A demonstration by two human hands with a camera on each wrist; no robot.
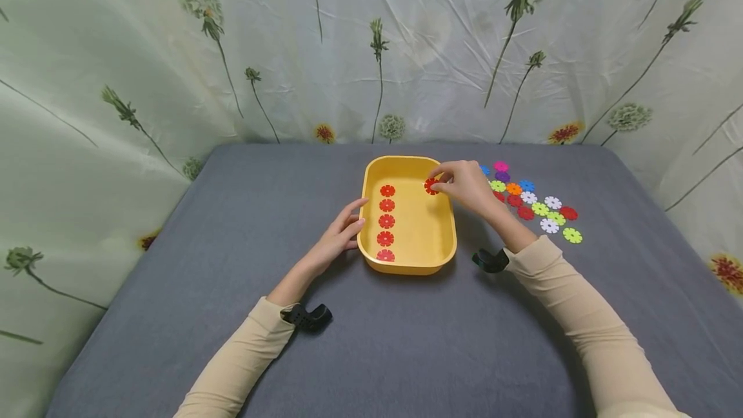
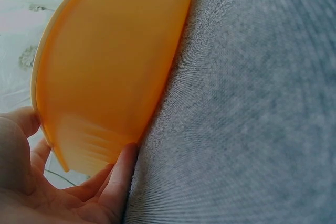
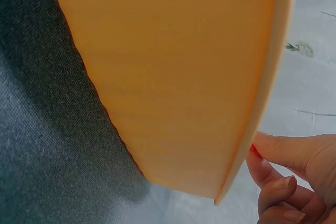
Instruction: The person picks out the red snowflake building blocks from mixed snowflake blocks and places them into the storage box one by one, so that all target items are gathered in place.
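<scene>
A yellow plastic basin (image 1: 409,270) stands on the grey cloth. Down its left side lies a column of several red notched discs (image 1: 386,220), flower-like building pieces. My left hand (image 1: 335,237) holds the basin's left side, thumb and index finger at the rim and the other fingers against the outer wall (image 2: 105,66). Over the basin's far right corner, my right hand (image 1: 467,184) pinches another red notched disc (image 1: 431,186) between thumb and fingertips. From the right wrist, only a red sliver of that disc (image 3: 255,151) shows, and the basin's wall (image 3: 173,77) hides its inside.
Right of the basin, loose notched discs in white (image 1: 549,226), lime (image 1: 572,235), orange (image 1: 513,189), blue, purple, pink and red lie scattered. My right forearm partly covers them. A dandelion-print curtain (image 1: 325,37) hangs behind the grey table (image 1: 278,192).
</scene>
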